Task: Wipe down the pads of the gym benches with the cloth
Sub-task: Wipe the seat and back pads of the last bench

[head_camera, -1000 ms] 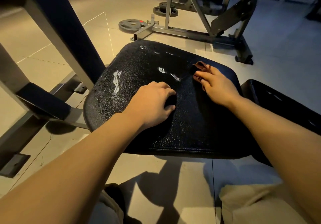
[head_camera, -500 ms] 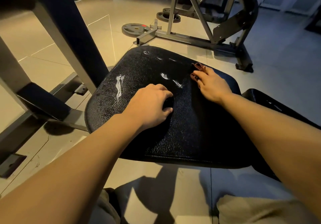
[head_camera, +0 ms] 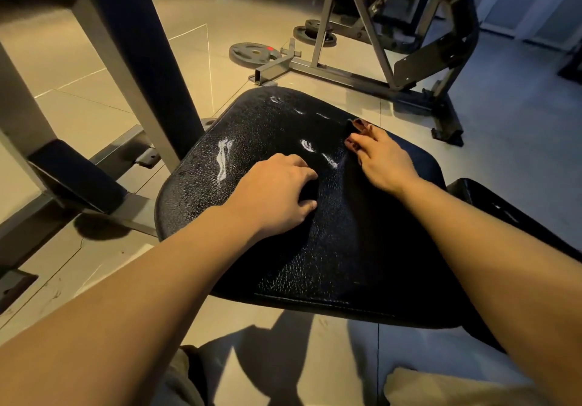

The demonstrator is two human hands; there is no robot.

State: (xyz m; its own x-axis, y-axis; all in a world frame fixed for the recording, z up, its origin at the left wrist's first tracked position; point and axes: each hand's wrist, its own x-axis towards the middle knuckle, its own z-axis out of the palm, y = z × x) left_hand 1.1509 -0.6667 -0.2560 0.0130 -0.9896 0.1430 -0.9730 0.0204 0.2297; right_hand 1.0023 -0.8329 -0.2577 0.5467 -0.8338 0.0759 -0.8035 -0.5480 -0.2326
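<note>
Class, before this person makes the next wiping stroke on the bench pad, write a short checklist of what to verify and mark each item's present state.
1. Cloth in hand: ok, the right hand holds a dark cloth at its fingertips.
2. Cloth on the seat pad: ok.
3. Left hand steadying the pad: ok, it rests there.
4. Pad fully wiped: not ok, shiny streaks remain.
5. Second pad wiped: cannot tell.

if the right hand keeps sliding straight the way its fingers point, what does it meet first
Probably nothing on the pad: the right hand points at the far edge of the bench pad, just past the cloth under its fingertips. Beyond is bare floor, then the metal frame.
</note>
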